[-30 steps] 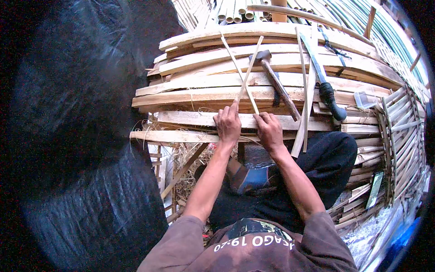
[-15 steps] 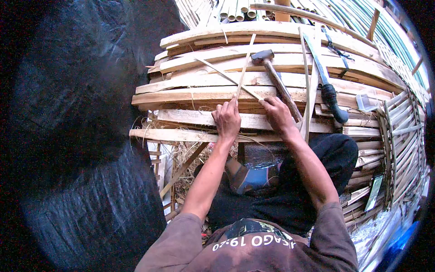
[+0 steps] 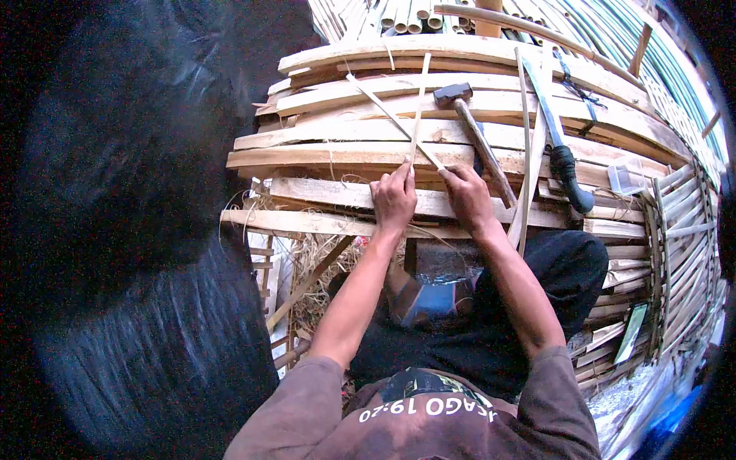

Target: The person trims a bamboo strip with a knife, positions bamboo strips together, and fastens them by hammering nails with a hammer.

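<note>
My left hand is closed round the lower end of a thin bamboo strip, which points away from me, nearly upright in view. In my right hand is the near end of a second bamboo strip, slanting up to the left. The two strips cross just beyond my fingers, above the stacked wooden slats. Right of them lies a hammer, its head pointing away and its handle end near my right wrist. Further right rests a machete with a dark wrapped handle.
Long pale strips lie between hammer and machete. A clear plastic container sits at the right. Black sheeting hangs along the left, and bamboo poles are piled at the back. Shavings lie below the slats.
My left hand has shifted slightly right and forward, closer to my right hand. The crossing point of the strips now lies nearer the left hand. The whole view has shifted slightly.
</note>
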`<move>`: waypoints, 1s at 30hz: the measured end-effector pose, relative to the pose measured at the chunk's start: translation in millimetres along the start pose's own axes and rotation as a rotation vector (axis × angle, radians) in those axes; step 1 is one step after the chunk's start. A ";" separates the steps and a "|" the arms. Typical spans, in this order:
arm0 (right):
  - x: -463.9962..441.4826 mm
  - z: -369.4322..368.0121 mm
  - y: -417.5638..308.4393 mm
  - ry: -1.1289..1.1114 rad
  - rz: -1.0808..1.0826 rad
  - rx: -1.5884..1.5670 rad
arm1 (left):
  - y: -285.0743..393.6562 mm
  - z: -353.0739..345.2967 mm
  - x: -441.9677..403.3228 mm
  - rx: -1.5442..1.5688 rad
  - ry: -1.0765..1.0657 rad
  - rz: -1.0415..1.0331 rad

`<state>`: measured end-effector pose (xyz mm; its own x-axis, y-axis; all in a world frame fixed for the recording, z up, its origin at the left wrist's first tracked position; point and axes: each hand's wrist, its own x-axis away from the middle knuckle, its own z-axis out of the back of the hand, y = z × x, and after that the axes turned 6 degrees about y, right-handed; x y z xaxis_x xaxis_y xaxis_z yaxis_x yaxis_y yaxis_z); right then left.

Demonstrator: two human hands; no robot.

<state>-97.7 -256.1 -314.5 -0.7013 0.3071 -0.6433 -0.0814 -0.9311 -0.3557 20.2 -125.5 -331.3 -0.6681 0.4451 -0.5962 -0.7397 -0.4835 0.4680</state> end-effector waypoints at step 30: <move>3.3 -4.0 -1.3 0.091 -0.071 -0.180 | 4.2 -16.4 -21.7 0.225 0.028 0.086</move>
<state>-97.1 -253.0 -318.9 -0.6306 0.3949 -0.6682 0.0049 -0.8588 -0.5122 32.9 -149.6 -327.1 -0.7294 0.3869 -0.5642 -0.6814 -0.3373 0.6496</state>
